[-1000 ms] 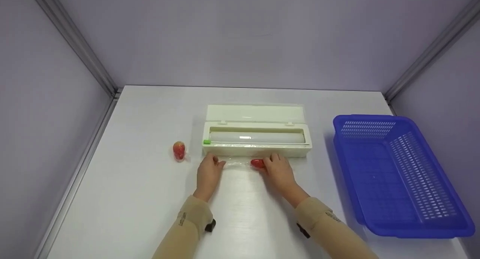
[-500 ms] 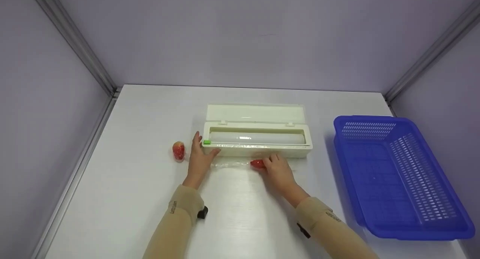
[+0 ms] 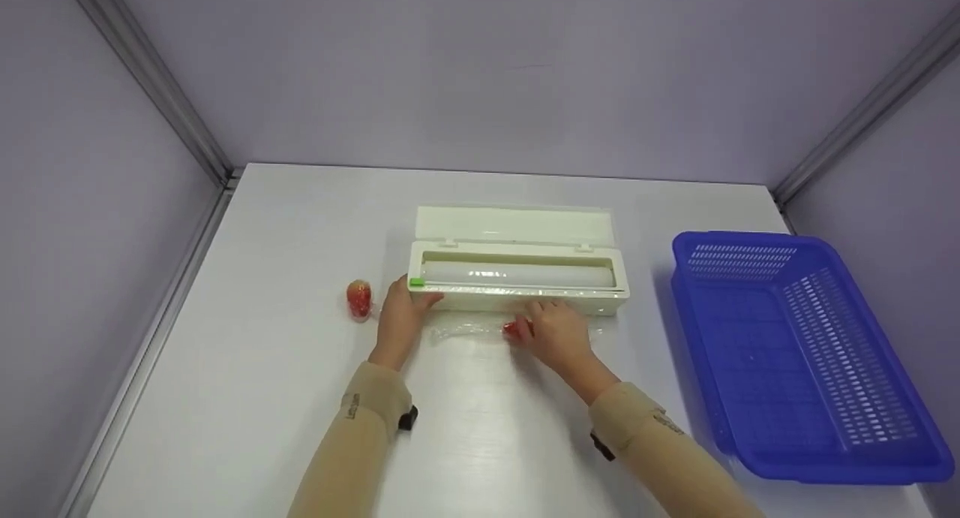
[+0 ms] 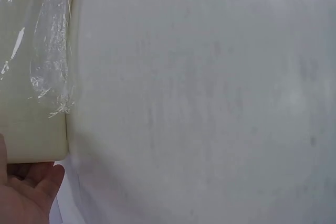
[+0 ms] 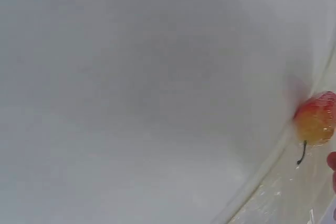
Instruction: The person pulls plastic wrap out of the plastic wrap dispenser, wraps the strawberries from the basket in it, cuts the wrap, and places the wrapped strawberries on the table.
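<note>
My left hand (image 3: 399, 319) grips the left end of a cream cling film dispenser (image 3: 517, 302), its thumb across the front face and its fingers at the end. The dispenser's lid stands back, baring the film roll (image 3: 517, 272). Just in front of the box, my right hand (image 3: 559, 332) holds a small red-and-yellow fruit (image 5: 315, 121) with a stem, partly hidden by the fingers in the head view. Glossy film covers it. Crumpled clear film (image 3: 469, 329) stretches leftward from the fruit, and film also hangs over the dispenser's front in the left wrist view.
Left of the dispenser lies another red-and-yellow fruit (image 3: 359, 300) wrapped in film. A blue plastic basket (image 3: 716, 375) stands on the right side of the white table (image 3: 262, 398). A green slider (image 3: 417, 282) sits at the dispenser's left corner. Walls enclose the back and sides.
My left hand has let go of the film, moved left and taken hold of the dispenser's end. My right hand stays at the fruit, its thumb now further over it.
</note>
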A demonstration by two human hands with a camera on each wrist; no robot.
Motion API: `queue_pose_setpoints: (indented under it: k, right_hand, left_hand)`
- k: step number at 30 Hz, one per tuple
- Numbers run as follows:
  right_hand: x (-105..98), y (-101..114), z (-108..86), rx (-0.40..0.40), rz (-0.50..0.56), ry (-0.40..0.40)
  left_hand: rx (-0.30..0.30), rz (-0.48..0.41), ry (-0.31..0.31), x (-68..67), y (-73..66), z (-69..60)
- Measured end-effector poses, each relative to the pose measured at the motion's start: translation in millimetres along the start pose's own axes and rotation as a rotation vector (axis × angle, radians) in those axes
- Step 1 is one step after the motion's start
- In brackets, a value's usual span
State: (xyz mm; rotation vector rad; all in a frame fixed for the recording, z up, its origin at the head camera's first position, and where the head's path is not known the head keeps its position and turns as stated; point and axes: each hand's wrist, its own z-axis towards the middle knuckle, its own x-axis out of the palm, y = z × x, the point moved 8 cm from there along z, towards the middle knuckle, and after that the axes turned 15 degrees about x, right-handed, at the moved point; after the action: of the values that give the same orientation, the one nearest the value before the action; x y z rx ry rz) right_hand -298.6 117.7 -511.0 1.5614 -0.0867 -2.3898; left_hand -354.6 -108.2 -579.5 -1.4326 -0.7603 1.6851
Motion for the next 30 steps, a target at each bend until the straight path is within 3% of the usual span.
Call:
queue_pose_setpoints:
  k: [3,8,12,17,21,26,30]
  right_hand:
    - [-5,19,15.0,-0.024,0.126,-0.007]
    - [9,48,47.0,0.1,0.342,0.286]
    - [19,77,67.9,0.14,0.426,0.408]
    - [33,108,79.5,0.116,0.404,0.453]
    - [41,129,78.1,0.04,0.34,0.457]
    - [46,147,76.3,-0.044,0.241,0.399]
    - [48,148,75.9,-0.04,0.161,0.349]
  left_hand:
    - [-0.002,0.007,-0.007,-0.9,1.5,-1.5]
    - [0.011,0.034,0.008,0.6,-1.7,-4.2]
    - [0.01,0.058,0.008,-1.0,-3.8,-5.3]
    - [0.007,0.029,-0.02,-0.7,-5.6,-4.9]
    - [0.052,0.107,-0.024,-1.1,-8.5,-5.7]
    - [0.109,0.208,-0.039,-4.9,-12.1,-7.4]
    - [0.082,0.152,-0.024,-4.8,-10.1,-9.0]
